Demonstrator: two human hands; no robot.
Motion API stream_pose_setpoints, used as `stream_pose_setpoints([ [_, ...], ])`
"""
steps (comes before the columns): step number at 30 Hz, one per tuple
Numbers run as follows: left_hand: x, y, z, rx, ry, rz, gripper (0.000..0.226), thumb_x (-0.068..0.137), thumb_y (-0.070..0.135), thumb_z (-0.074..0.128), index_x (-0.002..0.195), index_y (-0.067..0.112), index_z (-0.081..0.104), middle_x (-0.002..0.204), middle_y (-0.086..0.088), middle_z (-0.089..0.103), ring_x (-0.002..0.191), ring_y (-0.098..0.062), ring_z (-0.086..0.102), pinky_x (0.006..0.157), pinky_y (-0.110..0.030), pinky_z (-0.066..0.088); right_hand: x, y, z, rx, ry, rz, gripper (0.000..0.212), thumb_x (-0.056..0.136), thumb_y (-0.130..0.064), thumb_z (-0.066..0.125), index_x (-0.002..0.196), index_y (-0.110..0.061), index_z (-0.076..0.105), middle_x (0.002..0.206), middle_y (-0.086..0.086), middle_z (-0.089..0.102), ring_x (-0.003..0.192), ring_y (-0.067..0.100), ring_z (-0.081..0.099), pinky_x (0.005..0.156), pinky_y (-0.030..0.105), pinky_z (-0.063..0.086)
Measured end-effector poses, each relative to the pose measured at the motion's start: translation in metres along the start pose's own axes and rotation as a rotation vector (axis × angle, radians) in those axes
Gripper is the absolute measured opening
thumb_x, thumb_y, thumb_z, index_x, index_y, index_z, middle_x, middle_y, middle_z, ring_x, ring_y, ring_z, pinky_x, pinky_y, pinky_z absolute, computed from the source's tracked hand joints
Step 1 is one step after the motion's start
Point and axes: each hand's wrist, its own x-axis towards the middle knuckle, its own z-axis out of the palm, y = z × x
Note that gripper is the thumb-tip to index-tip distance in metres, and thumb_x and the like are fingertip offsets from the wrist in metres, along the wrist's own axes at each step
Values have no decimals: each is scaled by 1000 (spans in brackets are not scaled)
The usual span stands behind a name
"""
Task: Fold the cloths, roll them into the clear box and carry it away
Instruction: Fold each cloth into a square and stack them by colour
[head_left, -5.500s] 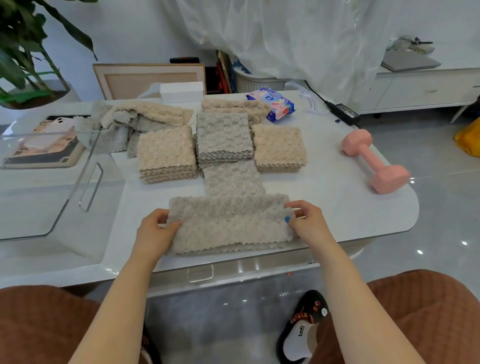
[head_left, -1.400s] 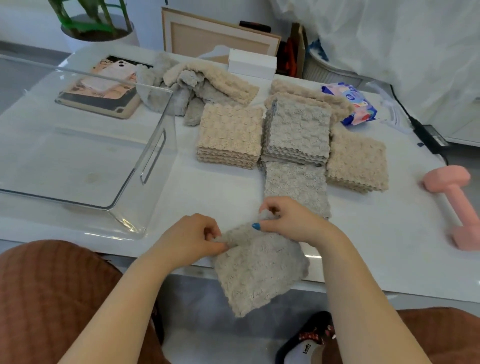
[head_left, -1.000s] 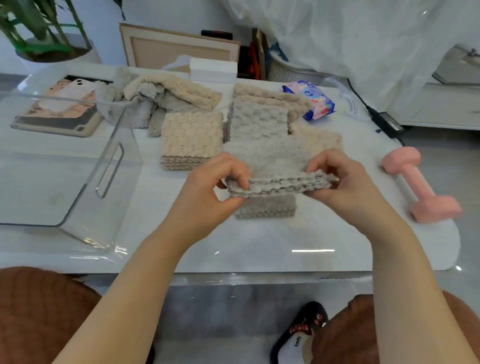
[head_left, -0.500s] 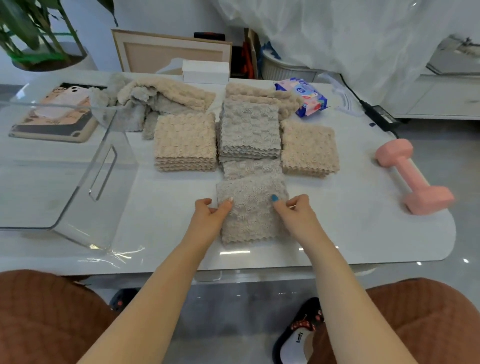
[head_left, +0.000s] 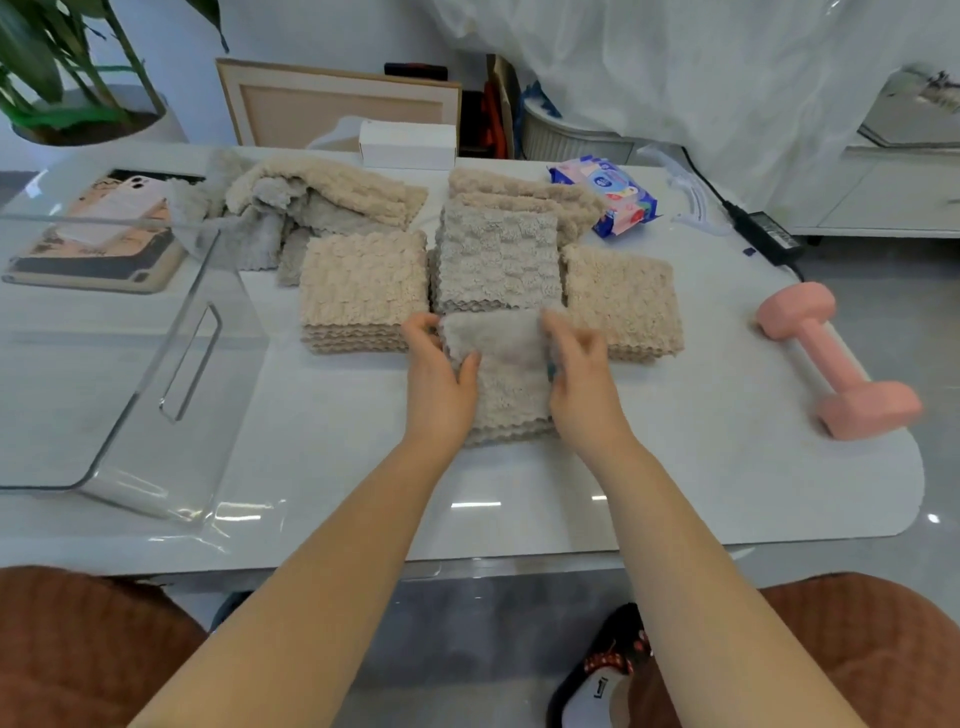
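Observation:
A folded grey cloth sits between my hands in the middle of the white table, just in front of a stack of folded grey cloths. My left hand grips its left edge with the thumb on top. My right hand grips its right edge; it is motion-blurred. Folded beige stacks stand to the left and right. A heap of unfolded cloths lies at the back. The clear box stands empty on the left.
A pink dumbbell lies at the right edge. A wipes pack, a white carton and a power adapter are at the back. A tablet with a phone lies behind the box. My knees are under the near edge.
The grey cloth was folded in the air, then laid down as a small square. Both hands have now moved it away from me, up to the grey stack.

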Motion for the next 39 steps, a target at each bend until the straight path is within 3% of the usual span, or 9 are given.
stream_pose_setpoints([
  [4, -5, -27, 19, 262, -80, 64, 31, 95, 1, 45, 124, 10, 45, 121, -8, 39, 96, -9, 44, 71, -9, 36, 3, 11, 24, -145, -134, 117, 67, 90, 1, 41, 149, -28, 27, 137, 18, 28, 118, 37, 47, 106, 30, 34],
  [6, -4, -30, 21, 302, -129, 26, 34, 95, 0, 40, 125, 12, 47, 124, -8, 39, 92, -11, 43, 66, -8, 34, 9, 6, 22, -163, -178, 182, 69, 89, -3, 42, 150, -29, 22, 137, 19, 27, 112, 38, 51, 102, 31, 37],
  [11, 12, -30, 8, 341, -221, 56, 35, 94, -3, 39, 125, 12, 48, 120, -7, 32, 92, -14, 43, 81, -12, 30, 14, 2, 6, -117, -408, 283, 67, 93, -12, 35, 151, -34, 9, 140, 18, 22, 101, 30, 51, 86, 24, 36],
  [17, 30, -31, 0, 350, -328, 123, 37, 94, -8, 42, 129, 4, 47, 124, -15, 37, 94, -8, 40, 74, 4, 32, 5, 18, 11, -310, -335, 200, 57, 101, -29, 25, 147, -48, -3, 116, 11, 41, 79, 29, 51, 76, 37, 45],
  [24, 13, -42, -2, 436, -428, 68, 72, 95, 38, 51, 152, 20, 11, 146, -12, 20, 126, -28, 38, 108, -38, 34, -4, 35, 10, -458, -131, 179, 65, 96, -13, 31, 149, -43, 10, 92, 5, 41, 73, 24, 46, 60, 31, 37],
  [29, 26, -39, -8, 924, -469, 120, 71, 93, 60, 33, 152, 28, 8, 148, -10, 21, 133, -29, 28, 102, -45, 33, -3, 32, 4, -507, -204, 188, 68, 94, -10, 32, 150, -42, 8, 95, 5, 39, 74, 24, 46, 62, 31, 38],
  [33, 29, -34, -10, 1030, -527, 70, 69, 92, 63, 27, 151, 34, 5, 148, -12, 23, 133, -31, 28, 101, -48, 33, -1, 30, 3, -497, -275, 212, 68, 95, -12, 33, 149, -43, 7, 113, 10, 45, 81, 26, 48, 66, 32, 39],
  [36, 27, -27, -26, 965, -429, 174, 58, 96, 53, 36, 148, 28, 27, 132, -11, 40, 118, -30, 44, 87, -39, 42, 3, 22, -5, -471, -226, 216, 60, 93, -11, 38, 147, -35, 29, 126, 10, 45, 103, 29, 52, 71, 34, 43],
  [39, 33, -14, -51, 797, -186, 440, 30, 96, 27, 48, 117, 10, 63, 102, -8, 54, 84, -23, 54, 60, -28, 38, 8, 4, -10, -460, 143, 75, 36, 85, -7, 50, 118, -14, 61, 112, 8, 48, 101, 28, 47, 69, 32, 42],
])
